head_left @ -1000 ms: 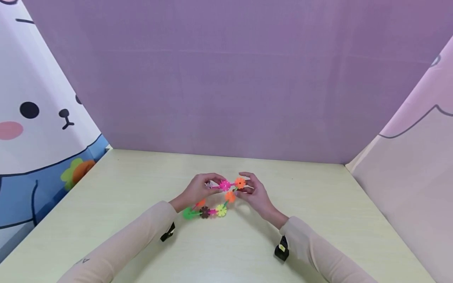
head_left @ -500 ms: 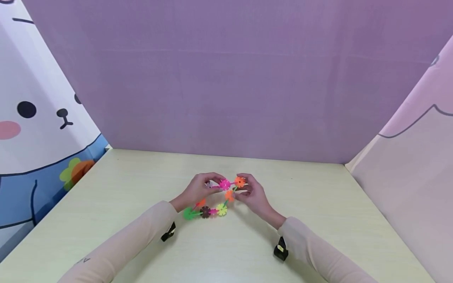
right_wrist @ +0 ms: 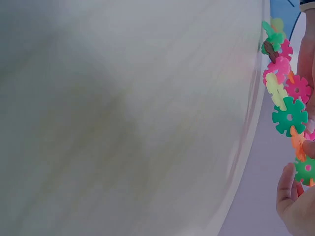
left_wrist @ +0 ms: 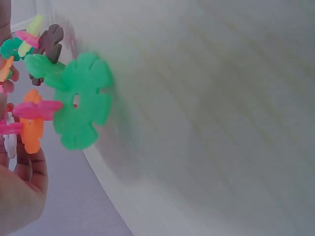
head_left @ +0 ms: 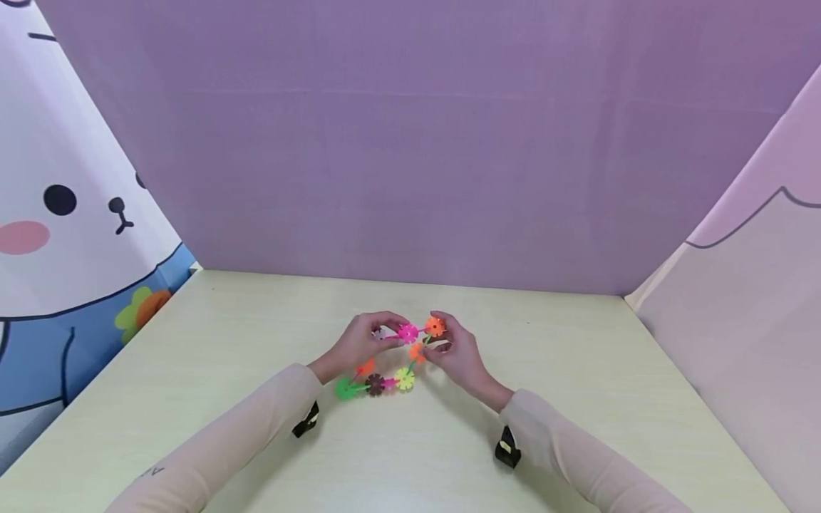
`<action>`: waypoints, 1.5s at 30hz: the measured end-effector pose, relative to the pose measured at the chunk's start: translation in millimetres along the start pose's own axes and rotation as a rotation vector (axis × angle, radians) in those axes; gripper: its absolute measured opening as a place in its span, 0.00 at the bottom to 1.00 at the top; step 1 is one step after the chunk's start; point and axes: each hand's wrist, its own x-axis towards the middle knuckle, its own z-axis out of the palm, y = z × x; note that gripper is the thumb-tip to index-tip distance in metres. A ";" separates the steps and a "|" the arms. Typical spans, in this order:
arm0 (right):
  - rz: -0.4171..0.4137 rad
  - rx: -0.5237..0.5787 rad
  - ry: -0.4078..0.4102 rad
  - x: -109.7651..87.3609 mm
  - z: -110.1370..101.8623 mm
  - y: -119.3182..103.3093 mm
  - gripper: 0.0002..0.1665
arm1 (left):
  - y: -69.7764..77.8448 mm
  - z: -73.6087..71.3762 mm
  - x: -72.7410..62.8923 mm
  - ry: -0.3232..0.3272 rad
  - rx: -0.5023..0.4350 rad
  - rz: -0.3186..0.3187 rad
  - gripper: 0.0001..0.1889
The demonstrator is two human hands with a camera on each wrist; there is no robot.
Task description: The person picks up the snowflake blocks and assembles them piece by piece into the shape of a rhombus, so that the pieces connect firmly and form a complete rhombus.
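Both hands hold up a loop of slotted plastic flower discs linked edge to edge. My left hand (head_left: 362, 342) grips its upper left part, fingers and thumb around a whitish disc (left_wrist: 10, 135) beside a pink disc (head_left: 408, 333). My right hand (head_left: 465, 360) pinches the right end, fingertips at an orange disc (head_left: 435, 327) and thumb by a lower orange disc (head_left: 417, 352). Below hang a yellow disc (head_left: 405, 379), a brown disc (head_left: 375, 385) and a green disc (head_left: 345, 388). Part of the loop is hidden behind the left fingers.
The pale wooden table (head_left: 410, 456) spreads beneath the hands, with a purple backdrop (head_left: 410, 142) along its far edge. At left hangs a cloth printed with a cartoon animal (head_left: 77, 249). Black wrist devices (head_left: 507, 449) sit under the sleeves.
The right hand has shifted slightly left, its index finger coming onto the top of the orange disc. The lower discs have moved a little to the right. The left hand stays almost still.
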 end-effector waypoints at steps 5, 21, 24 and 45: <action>-0.001 -0.031 0.011 0.0 -1.3 -1.9 0.33 | 0.6 0.6 -0.5 0.002 -0.012 0.002 0.15; 0.113 0.158 -0.027 8.4 1.5 36.4 0.42 | 1.0 0.0 -2.1 0.024 0.007 -0.023 0.14; 0.128 0.195 -0.029 6.2 1.8 38.2 0.40 | 1.1 -1.0 -2.1 0.038 -0.001 -0.037 0.15; 0.131 0.134 -0.059 5.2 17.0 34.1 0.31 | 1.2 0.2 5.6 0.146 0.013 -0.059 0.16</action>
